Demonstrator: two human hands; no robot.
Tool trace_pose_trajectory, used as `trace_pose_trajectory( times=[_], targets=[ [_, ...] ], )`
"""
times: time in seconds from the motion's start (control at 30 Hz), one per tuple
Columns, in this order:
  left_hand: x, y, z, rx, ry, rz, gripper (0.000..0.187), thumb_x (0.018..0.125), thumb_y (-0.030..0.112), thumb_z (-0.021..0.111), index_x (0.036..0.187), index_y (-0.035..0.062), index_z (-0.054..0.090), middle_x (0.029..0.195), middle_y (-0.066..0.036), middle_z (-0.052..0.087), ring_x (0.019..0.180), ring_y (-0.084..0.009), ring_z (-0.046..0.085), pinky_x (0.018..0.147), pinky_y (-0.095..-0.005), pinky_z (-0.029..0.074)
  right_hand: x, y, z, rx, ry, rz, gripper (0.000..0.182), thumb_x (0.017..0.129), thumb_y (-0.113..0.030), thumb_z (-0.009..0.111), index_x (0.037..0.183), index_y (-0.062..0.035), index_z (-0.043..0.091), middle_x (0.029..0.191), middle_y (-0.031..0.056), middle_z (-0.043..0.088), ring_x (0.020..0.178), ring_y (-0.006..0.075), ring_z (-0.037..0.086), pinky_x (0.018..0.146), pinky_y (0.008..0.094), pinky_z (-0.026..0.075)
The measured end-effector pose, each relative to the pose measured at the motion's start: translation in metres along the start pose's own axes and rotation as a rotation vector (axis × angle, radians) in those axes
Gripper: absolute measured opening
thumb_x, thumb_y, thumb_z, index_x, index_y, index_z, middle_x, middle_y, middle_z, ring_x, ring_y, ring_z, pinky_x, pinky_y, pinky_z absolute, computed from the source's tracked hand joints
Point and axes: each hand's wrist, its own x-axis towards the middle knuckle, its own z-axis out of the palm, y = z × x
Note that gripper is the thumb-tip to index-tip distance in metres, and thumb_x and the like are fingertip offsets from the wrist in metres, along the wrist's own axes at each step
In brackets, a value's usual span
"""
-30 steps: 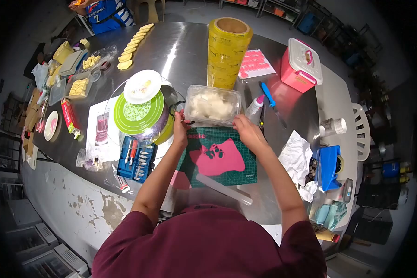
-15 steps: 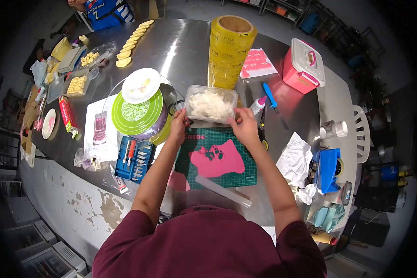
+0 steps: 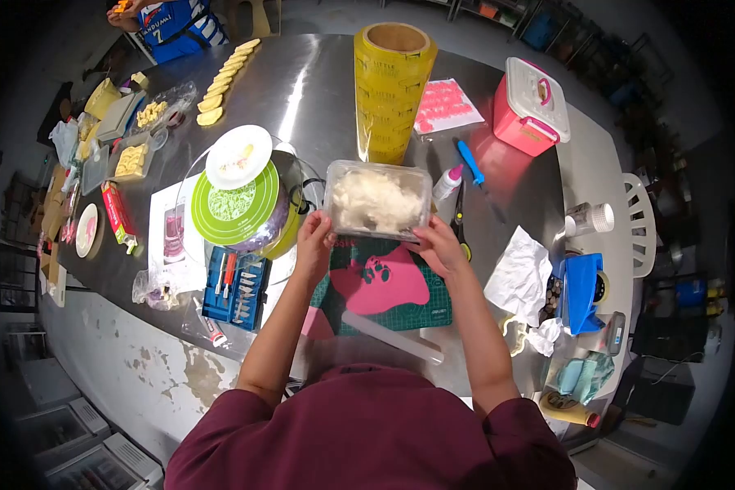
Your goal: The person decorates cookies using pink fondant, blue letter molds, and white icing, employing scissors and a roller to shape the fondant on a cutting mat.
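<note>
A clear plastic container [image 3: 423,189] holding a white, lumpy soft mass [image 3: 376,200] is raised above the table between my hands. My left hand [image 3: 315,243] grips its near left corner, and my right hand [image 3: 439,247] grips its near right corner. Beneath it lies a green cutting mat [image 3: 439,314] bearing a pink rolled-out sheet [image 3: 392,287] with cut-out holes. The container mostly hides pink lettering at the mat's far edge. A white rolling stick [image 3: 392,337] crosses the mat's near edge. Beside my left forearm is a blue case [image 3: 235,286] of small tools.
Left of the container, a white plate [image 3: 238,159] rests on a green round mat [image 3: 212,208]. A tall yellow film roll [image 3: 392,102] stands behind it. To the right are a squeeze bottle [image 3: 447,184], a blue-handled knife [image 3: 469,162] and a pink lidded box [image 3: 523,122]. A person in blue [image 3: 175,33] is far left.
Both hands have brought the container nearer to me, and its near edge now covers most of the pink lettering. My view has shifted slightly. The far person's hand now shows an orange item.
</note>
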Motion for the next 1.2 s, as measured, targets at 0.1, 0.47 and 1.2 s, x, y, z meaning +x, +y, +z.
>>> trace_pose_trajectory(
  times=[0.1, 0.47, 1.2],
  targets=[
    [-0.018, 0.013, 0.008, -0.036, -0.151, -0.016, 0.015, 0.077, 0.01, 0.058, 0.091, 0.0057, 0.051, 0.1, -0.002, 0.054, 0.094, -0.0134, 0.051, 0.084, -0.025, 0.037, -0.019, 0.003, -0.014, 0.081, -0.056, -0.075, 0.025, 0.074, 0.003, 0.058, 0.097, -0.0029, 0.05, 0.098, 0.0078, 0.056, 0.089, 0.0156, 0.057, 0.079, 0.0305, 0.047],
    [-0.011, 0.014, 0.009, -0.057, -0.253, -0.155, 0.052, 0.057, -0.002, 0.056, 0.106, 0.0076, 0.045, 0.1, -0.009, 0.056, 0.095, -0.023, 0.054, 0.086, -0.0343, 0.042, -0.036, 0.01, -0.024, 0.112, -0.06, -0.12, 0.019, 0.073, 0.004, 0.06, 0.089, -0.0035, 0.054, 0.087, 0.0054, 0.058, 0.08, 0.0127, 0.057, 0.073, 0.0252, 0.046],
    [0.06, 0.009, 0.015, 0.079, -0.091, -0.349, 0.056, 0.08, 0.038, 0.059, 0.121, 0.0033, 0.044, 0.117, -0.011, 0.052, 0.109, -0.0249, 0.048, 0.095, -0.0376, 0.034, 0.048, -0.034, -0.028, -0.241, -0.176, 0.231, 0.055, 0.071, -0.013, 0.065, 0.121, -0.0111, 0.044, 0.11, 0.0015, 0.055, 0.095, 0.0131, 0.053, 0.079, 0.0291, 0.042]
  ],
)
